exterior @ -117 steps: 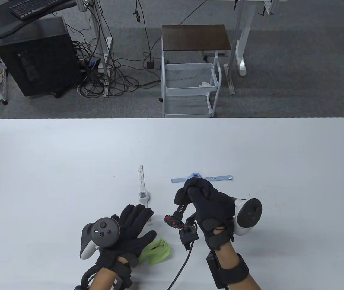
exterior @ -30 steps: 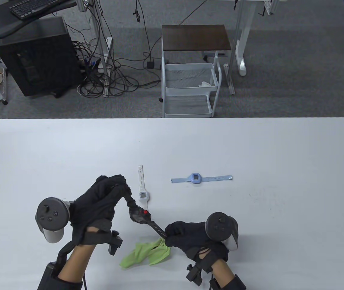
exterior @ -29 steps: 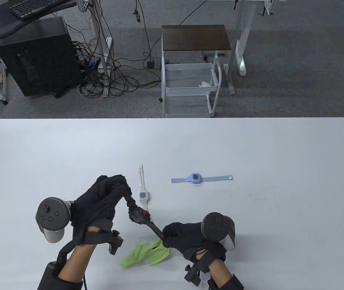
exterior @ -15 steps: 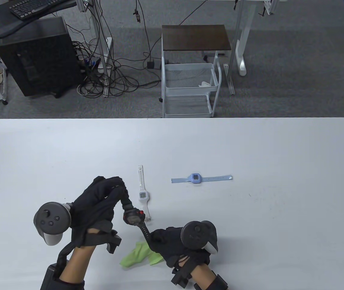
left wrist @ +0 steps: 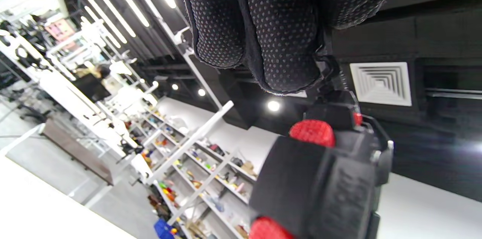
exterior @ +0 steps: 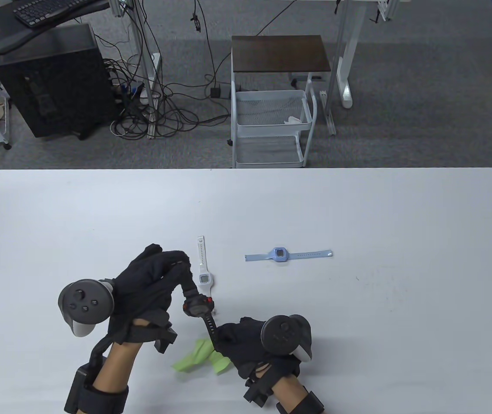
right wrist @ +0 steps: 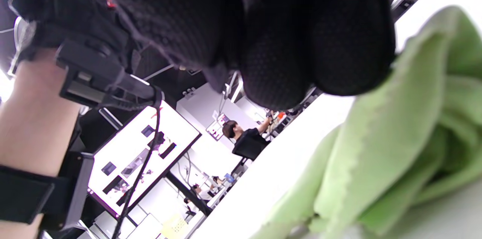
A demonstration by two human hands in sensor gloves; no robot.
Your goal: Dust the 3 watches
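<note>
My left hand pinches the upper strap of the black watch with red buttons and holds it above the table; the watch case hangs close below the gloved fingers as a black block. The lower strap hangs down to my right hand. That hand's fingers are curled on the crumpled green cloth, which fills the right side of the right wrist view. A white watch and a light blue watch lie flat on the table beyond.
The white table runs wide to both sides. Beyond its far edge stand a white wire cart and a black computer case on the floor.
The black watch passed from my right hand to my left. My right hand slid left onto the green cloth, which has bunched up under it. The left hand rose slightly.
</note>
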